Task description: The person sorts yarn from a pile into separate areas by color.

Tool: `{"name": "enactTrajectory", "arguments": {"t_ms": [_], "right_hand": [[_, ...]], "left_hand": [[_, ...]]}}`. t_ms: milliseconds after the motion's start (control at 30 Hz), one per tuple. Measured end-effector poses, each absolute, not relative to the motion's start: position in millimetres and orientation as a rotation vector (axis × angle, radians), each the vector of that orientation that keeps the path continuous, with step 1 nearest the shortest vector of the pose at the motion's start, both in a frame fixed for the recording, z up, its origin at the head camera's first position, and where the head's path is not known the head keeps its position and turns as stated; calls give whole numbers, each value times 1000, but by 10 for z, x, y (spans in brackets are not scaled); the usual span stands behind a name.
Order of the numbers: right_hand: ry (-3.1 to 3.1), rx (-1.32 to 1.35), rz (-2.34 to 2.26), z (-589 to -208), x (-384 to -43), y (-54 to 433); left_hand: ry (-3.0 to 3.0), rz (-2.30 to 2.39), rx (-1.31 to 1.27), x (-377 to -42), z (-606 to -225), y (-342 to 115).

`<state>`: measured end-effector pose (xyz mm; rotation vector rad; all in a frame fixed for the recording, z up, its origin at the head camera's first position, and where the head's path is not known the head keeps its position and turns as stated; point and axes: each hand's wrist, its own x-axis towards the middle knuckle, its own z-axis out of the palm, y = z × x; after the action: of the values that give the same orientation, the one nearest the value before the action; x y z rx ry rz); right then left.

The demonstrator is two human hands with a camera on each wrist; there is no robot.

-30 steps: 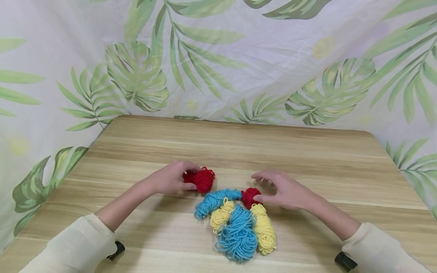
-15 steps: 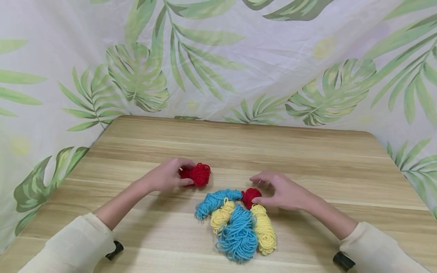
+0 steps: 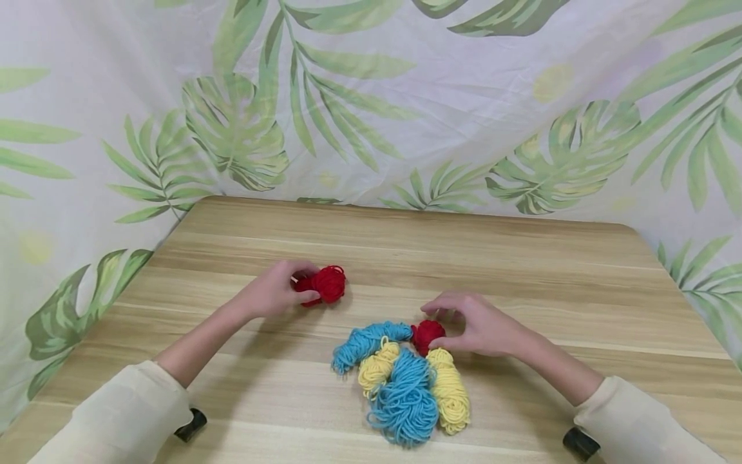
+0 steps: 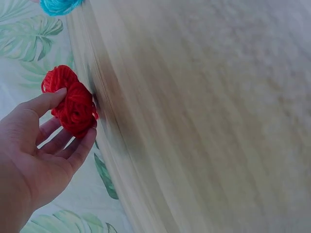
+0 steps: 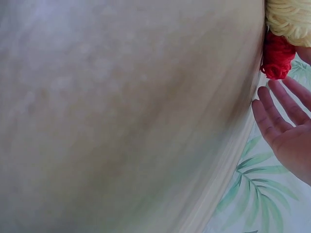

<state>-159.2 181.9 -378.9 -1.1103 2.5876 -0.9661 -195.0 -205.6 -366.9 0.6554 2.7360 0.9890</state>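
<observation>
With my left hand I pinch a red skein between thumb and fingers, left of the tabletop's middle and apart from the other 5 bundles; whether it touches the surface I can't tell. My right hand is half spread beside a smaller red ball — fingers relaxed, thumb parted from them, hold of nothing. That ball meets the end of a slim blue skein and sits by a long yellow skein; a big blue skein and a short yellow skein lie clustered nearer me.
</observation>
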Motion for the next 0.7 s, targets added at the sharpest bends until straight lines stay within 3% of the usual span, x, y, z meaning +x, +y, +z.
{"name": "enactTrajectory", "arguments": {"t_ms": [700], "right_hand": [[2501, -1151, -994, -3778, -1615, 1783]], "left_hand": [[2838, 1075, 475, -2042, -3717, -2269]]}}
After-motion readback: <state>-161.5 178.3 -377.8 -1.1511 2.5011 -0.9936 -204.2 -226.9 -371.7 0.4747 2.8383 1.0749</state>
